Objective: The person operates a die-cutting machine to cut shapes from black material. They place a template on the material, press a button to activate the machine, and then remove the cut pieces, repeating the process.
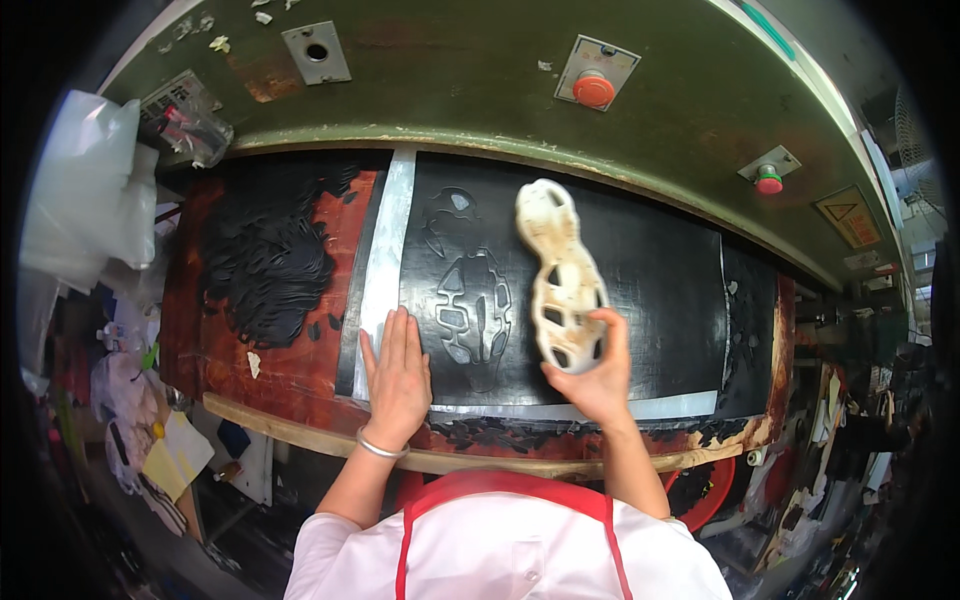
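Observation:
My right hand (603, 378) grips the near end of a sole-shaped cutting die (565, 284), cream-white with brown stains and several openings. The die is slightly blurred and stands over a black rubber sheet (660, 300); I cannot tell if it touches the sheet. To its left, sole-shaped cut outlines (468, 300) show in the sheet, with a few pieces inside them. My left hand (398, 375) lies flat with fingers stretched out, at the sheet's left edge beside a pale strip (385, 245).
Small black cut pieces (270, 270) are heaped on the red-brown board (290, 370) at left. A green machine beam (450, 75) with a red push button (594, 90) spans the far side. Clear plastic bags (85, 190) hang at far left. A wooden edge (480, 463) runs along the front.

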{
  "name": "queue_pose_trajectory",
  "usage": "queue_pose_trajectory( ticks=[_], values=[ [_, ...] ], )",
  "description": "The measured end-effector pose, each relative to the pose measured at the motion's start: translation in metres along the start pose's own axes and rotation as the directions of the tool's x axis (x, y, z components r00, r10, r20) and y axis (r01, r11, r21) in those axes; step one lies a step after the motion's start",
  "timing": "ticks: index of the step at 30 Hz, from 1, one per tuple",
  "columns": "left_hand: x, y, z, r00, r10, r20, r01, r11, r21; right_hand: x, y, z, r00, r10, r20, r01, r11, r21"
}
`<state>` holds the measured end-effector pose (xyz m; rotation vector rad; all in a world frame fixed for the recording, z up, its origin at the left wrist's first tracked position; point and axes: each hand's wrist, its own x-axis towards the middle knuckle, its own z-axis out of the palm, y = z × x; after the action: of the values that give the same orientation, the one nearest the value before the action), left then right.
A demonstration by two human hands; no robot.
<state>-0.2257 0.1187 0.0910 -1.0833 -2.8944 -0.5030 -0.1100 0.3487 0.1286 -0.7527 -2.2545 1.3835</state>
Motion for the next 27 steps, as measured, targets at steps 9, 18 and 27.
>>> queue_pose_trajectory(
  ticks=[9,18,27],
  values=[
    [0.062,-0.007,0.013,0.992,-0.045,-0.114,0.04,0.998,-0.048,0.062,0.037,0.029,0.967,-0.254,0.012,0.242,0.908,-0.341],
    [0.115,-0.004,0.009,0.91,-0.063,-0.41,0.01,0.991,-0.131,0.199,0.025,-0.146,0.662,-0.522,-0.538,0.243,0.829,-0.504],
    [0.148,0.006,0.056,0.938,-0.023,-0.345,-0.052,0.977,-0.205,0.214,0.032,-0.149,0.69,-0.487,-0.535,0.192,0.836,-0.514]
  ],
)
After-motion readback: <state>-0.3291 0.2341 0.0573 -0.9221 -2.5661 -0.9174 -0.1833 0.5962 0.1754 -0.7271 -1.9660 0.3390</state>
